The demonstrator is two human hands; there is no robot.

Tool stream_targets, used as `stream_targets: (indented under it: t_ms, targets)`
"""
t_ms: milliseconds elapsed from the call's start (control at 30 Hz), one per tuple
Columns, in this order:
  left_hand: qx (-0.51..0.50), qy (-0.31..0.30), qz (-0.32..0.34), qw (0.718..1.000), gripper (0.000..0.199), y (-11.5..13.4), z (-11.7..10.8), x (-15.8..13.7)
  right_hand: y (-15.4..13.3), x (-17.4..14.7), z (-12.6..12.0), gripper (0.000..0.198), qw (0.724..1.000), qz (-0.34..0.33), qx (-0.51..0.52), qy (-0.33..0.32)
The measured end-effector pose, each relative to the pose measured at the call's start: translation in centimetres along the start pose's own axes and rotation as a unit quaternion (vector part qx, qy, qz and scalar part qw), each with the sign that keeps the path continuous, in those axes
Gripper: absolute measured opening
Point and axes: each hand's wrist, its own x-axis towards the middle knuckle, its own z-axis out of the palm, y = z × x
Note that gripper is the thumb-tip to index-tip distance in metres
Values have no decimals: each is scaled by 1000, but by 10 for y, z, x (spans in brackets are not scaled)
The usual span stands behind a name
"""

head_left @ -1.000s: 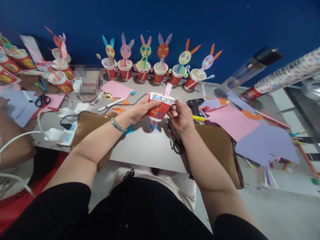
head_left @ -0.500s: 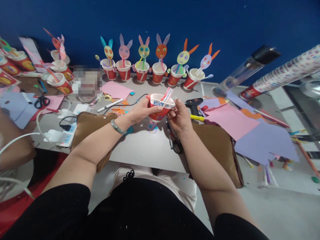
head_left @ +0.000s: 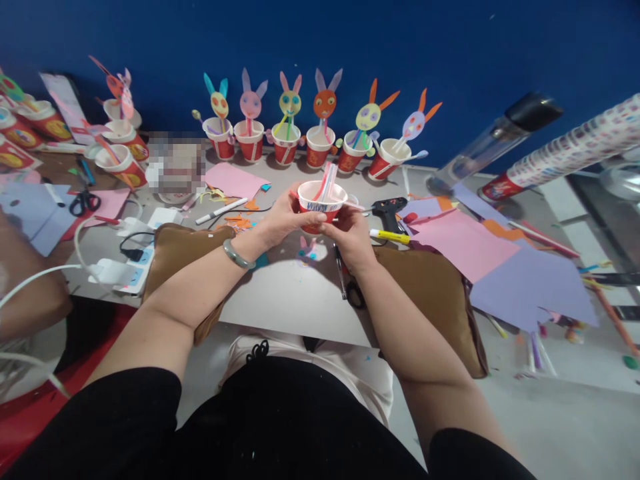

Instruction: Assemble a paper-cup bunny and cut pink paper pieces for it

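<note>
A red and white paper cup (head_left: 323, 207) is held above the table between both hands. Several pink and white straws (head_left: 327, 181) stand up out of its mouth. My left hand (head_left: 287, 219) grips the cup's left side, thumb across the front. Around the right side closes my right hand (head_left: 350, 233), its thumb near the cup's lower front; a pale round piece shows by its fingertips. Below the cup lies a small paper rabbit face (head_left: 307, 248) with pink ears. Black-handled scissors (head_left: 355, 295) rest under my right wrist.
Finished rabbit cups (head_left: 285, 143) line the blue wall. A glue gun (head_left: 387, 213) and yellow marker (head_left: 391, 236) lie right of my hands. Brown cushions (head_left: 425, 280) flank the work spot. Coloured paper (head_left: 530, 287) covers the right; a power strip (head_left: 135, 270) and another person's arm (head_left: 33, 287) are left.
The cup has turned more upright, showing its open mouth and the straws more plainly. My right hand has shifted down and inward, from the rim to around the cup's side.
</note>
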Motion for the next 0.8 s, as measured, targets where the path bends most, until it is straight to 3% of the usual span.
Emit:
stream_targets:
  t_ms: [233, 400, 800]
  targets:
    - [7, -79, -13, 997, 69, 15, -15, 2, -5, -5, 5, 54, 996, -35, -87, -8]
    - [73, -29, 42, 996, 61, 30, -30, 11, 1, -7, 3, 50, 994, -23, -105, -5]
    - [274, 19, 156, 949, 28, 22, -15, 5, 1, -11, 6, 58, 981, -47, -178, -67]
